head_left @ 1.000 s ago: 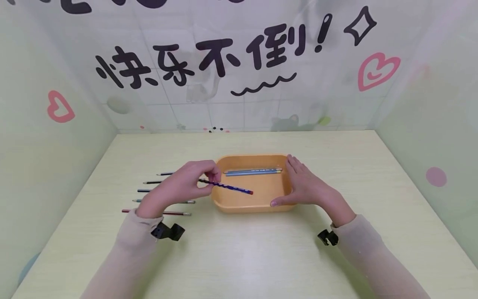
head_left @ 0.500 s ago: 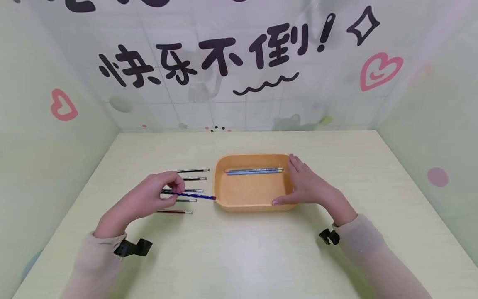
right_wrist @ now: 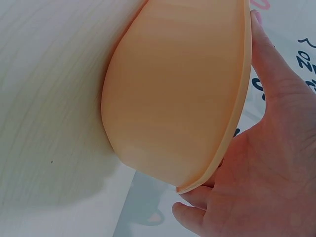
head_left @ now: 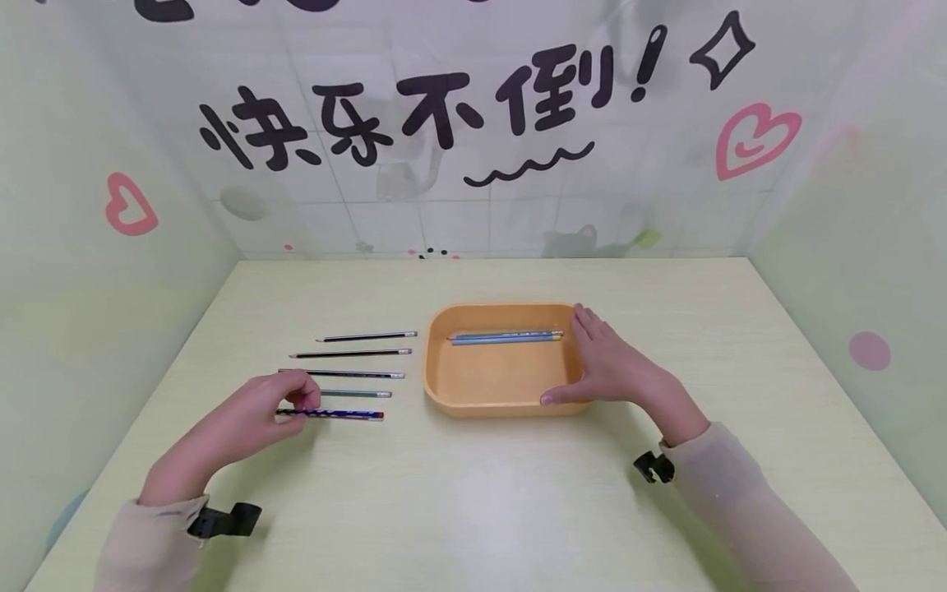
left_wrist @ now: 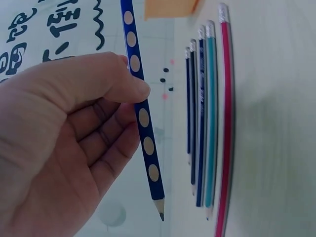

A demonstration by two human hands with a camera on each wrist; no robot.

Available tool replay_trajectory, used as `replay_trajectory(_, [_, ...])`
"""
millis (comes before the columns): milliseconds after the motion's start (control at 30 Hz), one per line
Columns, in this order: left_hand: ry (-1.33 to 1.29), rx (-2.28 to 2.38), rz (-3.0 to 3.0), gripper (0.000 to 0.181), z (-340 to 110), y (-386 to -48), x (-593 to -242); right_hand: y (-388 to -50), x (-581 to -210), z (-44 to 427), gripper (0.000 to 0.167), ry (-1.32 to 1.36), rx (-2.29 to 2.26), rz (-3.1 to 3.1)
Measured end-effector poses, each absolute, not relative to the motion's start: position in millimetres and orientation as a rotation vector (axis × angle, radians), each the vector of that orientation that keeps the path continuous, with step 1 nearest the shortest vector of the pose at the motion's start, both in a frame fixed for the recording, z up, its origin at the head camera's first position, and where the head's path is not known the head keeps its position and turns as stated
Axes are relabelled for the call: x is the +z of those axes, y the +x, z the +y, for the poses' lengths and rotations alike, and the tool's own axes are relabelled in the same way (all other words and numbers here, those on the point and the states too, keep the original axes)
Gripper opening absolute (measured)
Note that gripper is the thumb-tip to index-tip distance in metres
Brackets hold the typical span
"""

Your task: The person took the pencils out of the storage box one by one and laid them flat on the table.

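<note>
Between thumb and fingers, my left hand (head_left: 255, 419) pinches a dark blue pencil (left_wrist: 144, 118) with pale round spots and a sharpened tip. In the head view this pencil lines up over a red pencil (left_wrist: 227, 89), mostly covering it. Other pencils lie in a row beyond it: a teal one (left_wrist: 211, 98), a dark blue one (left_wrist: 201, 98) and two dark ones, the farthest being a black pencil (head_left: 367, 336). My right hand (head_left: 617, 370) rests on the right end of an orange tray (head_left: 488, 410), thumb on its front rim, fingers at the back corner.
Two light blue pencils (head_left: 506, 338) lie inside the tray along its back wall. The pale wooden table (head_left: 473, 493) is bounded by a printed back curtain (head_left: 414, 222) and side walls. A black wrist mount (head_left: 225, 520) sits on the left sleeve.
My left hand has carried the spotted pencil from above the tray leftward and toward me, over the front of the pencil row. The right hand and tray stay in place.
</note>
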State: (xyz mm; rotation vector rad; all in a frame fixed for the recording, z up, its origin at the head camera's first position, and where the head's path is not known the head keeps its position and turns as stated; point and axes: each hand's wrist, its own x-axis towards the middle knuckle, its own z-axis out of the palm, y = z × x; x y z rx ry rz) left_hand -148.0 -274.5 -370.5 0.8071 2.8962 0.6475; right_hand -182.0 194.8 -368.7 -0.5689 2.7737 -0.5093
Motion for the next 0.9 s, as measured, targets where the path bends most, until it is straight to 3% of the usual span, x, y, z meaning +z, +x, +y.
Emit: replay_trajectory(900, [0.649, 0.584, 2.764, 0.026, -293, -150, -404, -183, -370, 195, 0.134, -0.561, -0.508, 2.762])
